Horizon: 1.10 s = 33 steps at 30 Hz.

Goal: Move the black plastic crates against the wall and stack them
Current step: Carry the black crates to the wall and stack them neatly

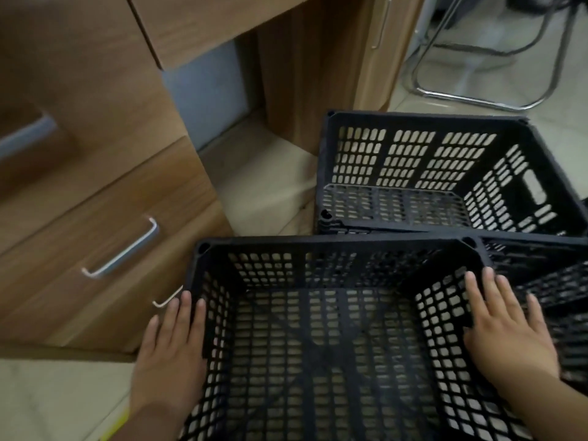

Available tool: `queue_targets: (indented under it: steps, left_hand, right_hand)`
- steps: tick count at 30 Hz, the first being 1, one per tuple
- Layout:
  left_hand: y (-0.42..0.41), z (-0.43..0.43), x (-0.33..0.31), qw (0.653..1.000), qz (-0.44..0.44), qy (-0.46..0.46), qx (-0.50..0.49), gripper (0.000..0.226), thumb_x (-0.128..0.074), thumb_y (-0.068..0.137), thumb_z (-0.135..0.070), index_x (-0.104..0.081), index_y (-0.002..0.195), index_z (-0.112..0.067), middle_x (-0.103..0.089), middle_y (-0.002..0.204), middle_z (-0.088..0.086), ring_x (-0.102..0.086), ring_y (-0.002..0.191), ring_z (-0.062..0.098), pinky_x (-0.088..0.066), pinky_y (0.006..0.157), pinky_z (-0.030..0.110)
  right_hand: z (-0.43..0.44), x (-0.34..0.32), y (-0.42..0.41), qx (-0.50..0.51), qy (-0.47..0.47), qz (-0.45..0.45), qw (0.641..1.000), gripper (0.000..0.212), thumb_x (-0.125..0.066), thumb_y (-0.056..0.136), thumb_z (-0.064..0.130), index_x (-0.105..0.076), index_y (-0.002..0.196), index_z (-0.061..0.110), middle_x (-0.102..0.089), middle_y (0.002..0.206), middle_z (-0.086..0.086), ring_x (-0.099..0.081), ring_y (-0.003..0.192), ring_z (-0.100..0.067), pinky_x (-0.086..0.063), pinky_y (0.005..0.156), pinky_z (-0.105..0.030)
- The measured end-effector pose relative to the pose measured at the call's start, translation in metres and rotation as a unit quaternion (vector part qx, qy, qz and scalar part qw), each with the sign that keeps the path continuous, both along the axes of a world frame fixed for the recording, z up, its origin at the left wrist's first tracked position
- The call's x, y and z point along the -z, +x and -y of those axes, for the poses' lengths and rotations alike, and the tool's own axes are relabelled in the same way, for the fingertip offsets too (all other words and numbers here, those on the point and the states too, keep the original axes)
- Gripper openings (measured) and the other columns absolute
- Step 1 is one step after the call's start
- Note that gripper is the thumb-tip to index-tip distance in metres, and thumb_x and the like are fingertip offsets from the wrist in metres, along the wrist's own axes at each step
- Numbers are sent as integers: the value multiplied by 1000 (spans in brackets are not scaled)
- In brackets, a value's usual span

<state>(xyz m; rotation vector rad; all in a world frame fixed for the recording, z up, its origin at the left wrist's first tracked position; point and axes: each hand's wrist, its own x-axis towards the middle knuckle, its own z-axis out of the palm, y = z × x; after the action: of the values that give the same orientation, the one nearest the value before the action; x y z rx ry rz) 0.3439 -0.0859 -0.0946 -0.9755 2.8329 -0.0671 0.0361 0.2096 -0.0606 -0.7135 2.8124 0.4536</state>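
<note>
Beside the wooden drawers (105, 218), the near crate (318, 329) is pressed between the left hand (171, 338) and right hand (506, 329), fingers (186, 310) flat on its side walls. Lifted so, it could be dropped, or caught on the far crate (413, 154) just behind.

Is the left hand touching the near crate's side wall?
Touching. The head view shows the left hand with straight fingers laid flat against the outer left wall of the near crate.

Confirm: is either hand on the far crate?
No, the left hand and right hand both press flat against the near crate's side walls, short of the far crate.
</note>
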Motion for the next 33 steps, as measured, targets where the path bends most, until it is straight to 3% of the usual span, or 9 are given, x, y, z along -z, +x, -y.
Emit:
queue_targets:
  steps: [2, 5, 8, 13, 17, 22, 27, 30, 33]
  left_hand:
    - [7, 2, 10, 999, -14, -32, -4, 72, -48, 64, -21, -43, 133, -2, -41, 142, 16, -12, 141, 24, 8, 115, 35]
    - [2, 3, 17, 998, -28, -56, -31, 77, -68, 57, 4, -48, 132, 1, -42, 141, 20, -28, 132, 34, 8, 114, 34]
    - [-4, 4, 19, 995, -47, -73, -50, 88, -74, 46, 11, -48, 129, 2, -45, 139, 20, -32, 128, 32, 7, 114, 34]
    - [-3, 2, 20, 995, -35, -78, -49, 91, -72, 44, 15, -47, 130, 2, -40, 142, 19, -39, 128, 30, 6, 114, 33]
    - [1, -1, 16, 995, -36, -79, -41, 86, -71, 47, 16, -49, 129, 5, -43, 141, 20, -32, 128, 28, 6, 114, 32]
    - [19, -7, -11, 996, 27, -56, -60, 90, -75, 60, 1, -35, 140, -4, -22, 152, 17, -21, 139, 23, 15, 112, 32]
    - [61, -11, -41, 996, 19, -78, -34, 96, -79, 43, 7, -42, 133, 5, -39, 143, 20, -30, 130, 29, 4, 114, 32]
    - [87, -20, -70, 996, 19, -79, -31, 96, -77, 40, 10, -45, 130, 5, -41, 142, 21, -32, 128, 30, -10, 110, 38]
    - [118, -26, -97, 996, 23, -77, -29, 101, -79, 33, 9, -49, 129, 4, -41, 142, 20, -36, 128, 29, 3, 114, 34]
  right_hand:
    - [-2, 12, -5, -2, 2, -5, 1000, 71, -23, 93, 27, 41, 126, 23, 42, 136, 3, 36, 124, -8, 46, 77, -30]
    - [-5, 22, -11, 2, -15, -14, 1000, 71, -22, 92, 21, 39, 129, 20, 42, 136, 3, 36, 125, -8, 46, 78, -29]
    - [-10, 35, -15, -16, -49, -29, 998, 66, -18, 90, 14, 32, 133, 18, 35, 141, 4, 38, 126, -7, 44, 82, -28]
    - [-30, 53, -24, -64, -71, -77, 992, 66, -43, 76, -4, -30, 140, 5, -25, 147, -7, 21, 140, -5, 16, 111, -27]
    - [-29, 48, -18, -64, -32, -88, 993, 63, -28, 85, 2, -12, 144, 18, 1, 151, -3, 43, 128, -5, 31, 104, -27]
    - [-37, 36, 7, -89, -55, -94, 990, 66, -22, 88, 7, 11, 141, 24, 21, 149, 1, 57, 113, -7, 40, 93, -27]
    - [-54, 11, 36, -106, -109, -69, 986, 74, -54, 63, -8, -39, 135, -1, -29, 146, -14, 15, 143, -11, 11, 113, -29]
    - [-58, -17, 61, -116, -112, -66, 985, 79, -56, 61, -9, -38, 136, 1, -26, 149, -13, 14, 143, -12, 10, 114, -30]
    - [-68, -33, 83, -136, -135, -94, 977, 76, -53, 61, -10, -38, 135, -2, -17, 154, -11, 10, 144, -14, 9, 115, -32]
